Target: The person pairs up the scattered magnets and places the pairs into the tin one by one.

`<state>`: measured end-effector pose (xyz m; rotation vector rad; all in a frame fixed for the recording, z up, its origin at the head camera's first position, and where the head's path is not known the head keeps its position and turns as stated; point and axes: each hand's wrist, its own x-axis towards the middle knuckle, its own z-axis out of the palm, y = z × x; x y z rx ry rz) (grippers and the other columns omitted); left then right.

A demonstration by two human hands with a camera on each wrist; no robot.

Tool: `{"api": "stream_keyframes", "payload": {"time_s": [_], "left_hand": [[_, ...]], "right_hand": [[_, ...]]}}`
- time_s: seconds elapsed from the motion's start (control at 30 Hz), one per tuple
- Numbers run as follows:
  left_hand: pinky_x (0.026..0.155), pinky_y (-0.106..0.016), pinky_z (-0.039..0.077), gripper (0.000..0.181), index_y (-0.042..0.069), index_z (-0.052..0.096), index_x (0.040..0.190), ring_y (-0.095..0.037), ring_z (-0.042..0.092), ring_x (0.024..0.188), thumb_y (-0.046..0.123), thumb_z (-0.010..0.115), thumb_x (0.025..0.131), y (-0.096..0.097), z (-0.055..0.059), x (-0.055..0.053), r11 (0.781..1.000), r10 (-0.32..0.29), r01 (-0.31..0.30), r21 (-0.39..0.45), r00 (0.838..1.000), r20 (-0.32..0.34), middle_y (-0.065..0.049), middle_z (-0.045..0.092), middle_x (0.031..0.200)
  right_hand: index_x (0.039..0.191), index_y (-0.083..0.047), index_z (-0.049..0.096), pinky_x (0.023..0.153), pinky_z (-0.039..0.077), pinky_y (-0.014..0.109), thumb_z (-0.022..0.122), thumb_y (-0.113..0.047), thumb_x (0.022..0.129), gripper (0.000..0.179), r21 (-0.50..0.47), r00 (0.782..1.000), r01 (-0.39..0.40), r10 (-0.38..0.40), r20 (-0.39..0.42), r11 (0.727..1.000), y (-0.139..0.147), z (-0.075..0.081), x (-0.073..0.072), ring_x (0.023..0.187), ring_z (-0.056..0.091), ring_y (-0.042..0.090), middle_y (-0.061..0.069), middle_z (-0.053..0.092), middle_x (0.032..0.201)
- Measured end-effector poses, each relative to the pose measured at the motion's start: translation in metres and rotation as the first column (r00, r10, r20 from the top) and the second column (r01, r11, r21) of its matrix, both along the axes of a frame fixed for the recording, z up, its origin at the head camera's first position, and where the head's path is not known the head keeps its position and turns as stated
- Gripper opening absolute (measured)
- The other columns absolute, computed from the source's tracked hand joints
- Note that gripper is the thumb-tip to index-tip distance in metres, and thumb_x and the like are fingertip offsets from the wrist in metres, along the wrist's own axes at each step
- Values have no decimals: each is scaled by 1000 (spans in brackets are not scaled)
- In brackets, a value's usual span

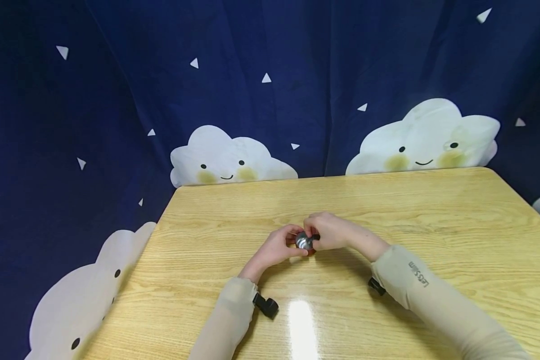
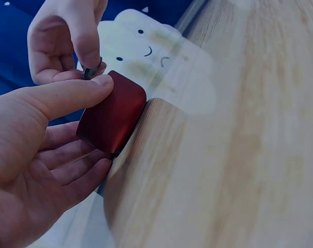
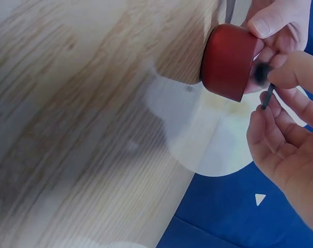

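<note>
A small red metal cup (image 2: 115, 113) with rounded lower edges stands on the wooden table, its bright silvery top (image 1: 303, 242) showing in the head view. My left hand (image 1: 276, 246) holds it from the left, thumb at the rim and fingers round the far side. Just over the cup's mouth, my right hand (image 1: 330, 231) pinches a thin dark piece (image 3: 268, 95) between thumb and fingers. A blurred black round part (image 3: 261, 73) shows beside that piece in the right wrist view; what the piece is, I cannot tell.
The light wooden table (image 1: 234, 210) extends around both hands. Behind it hangs a dark blue curtain (image 1: 234, 30) with white triangles and smiling clouds. Black wrist cameras are strapped at the left sleeve (image 1: 236, 305) and right sleeve (image 1: 405, 275).
</note>
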<state>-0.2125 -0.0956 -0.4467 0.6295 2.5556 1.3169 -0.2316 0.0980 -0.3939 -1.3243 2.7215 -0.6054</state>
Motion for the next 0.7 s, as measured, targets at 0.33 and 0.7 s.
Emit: {"api": "stream_keyframes", "payload": {"time_s": [0.33,0.7], "left_hand": [[82,-24,47,53,14,53,120,-9,58,93,31,75,74,0,0,-1,999,8,-9,-32,1000,-11,1,60,109],[83,-25,47,53,16,54,119,-10,59,95,33,75,74,0,-1,-1,999,15,-15,-33,1000,-5,2,60,110]], "right_hand": [[73,-11,56,56,38,20,68,-6,65,16,9,1000,-7,7,-5,1000,-6,-5,0,64,44,9,-5,49,71],[75,-11,57,59,39,21,70,-6,70,14,20,1000,-8,8,-2,1000,-9,-10,-3,66,46,9,-4,52,73]]}}
